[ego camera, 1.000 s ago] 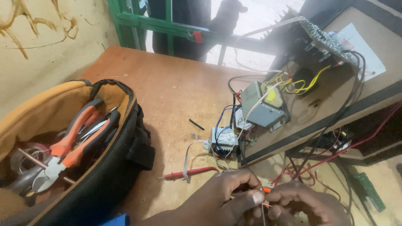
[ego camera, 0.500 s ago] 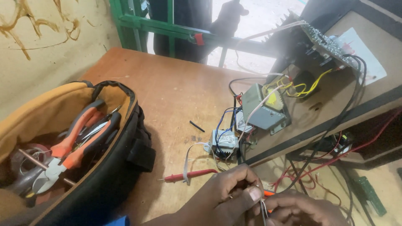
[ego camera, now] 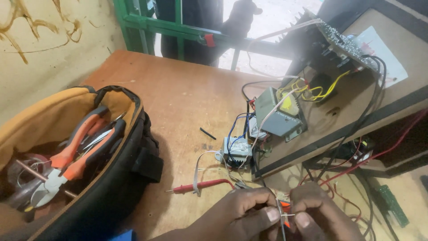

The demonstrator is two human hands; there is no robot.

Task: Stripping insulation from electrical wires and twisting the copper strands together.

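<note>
Wire (ego camera: 285, 215), thin and pale, sits pinched between my 2 hands at the bottom edge of the view, low over the wooden bench (ego camera: 178, 93). My left hand (ego camera: 243, 214) has thumb and forefinger closed on it from one side, and my right hand (ego camera: 318, 216) closes on it from the other, with a small orange-tipped piece and a slim dark shaft showing between the fingertips; I cannot tell exactly what that shaft is.

I judge the main risk is the strand snapping or slipping, since it is so fine and both pinches pull close together. Loose red leads (ego camera: 347, 178) run just beside my right hand, and a snag there could tug the small transformer (ego camera: 236, 149) or the larger grey transformer (ego camera: 276, 114) on the tilted board (ego camera: 352, 111). The red probe (ego camera: 200, 186) lies near my left wrist and could be knocked away.

Off to my left stands 1 open tool bag (ego camera: 129, 178), black outside with tan lining. Inside it lie orange-handled pliers (ego camera: 76, 151), side cutters with pale jaws, and some coiled wire, all loosely piled.
</note>
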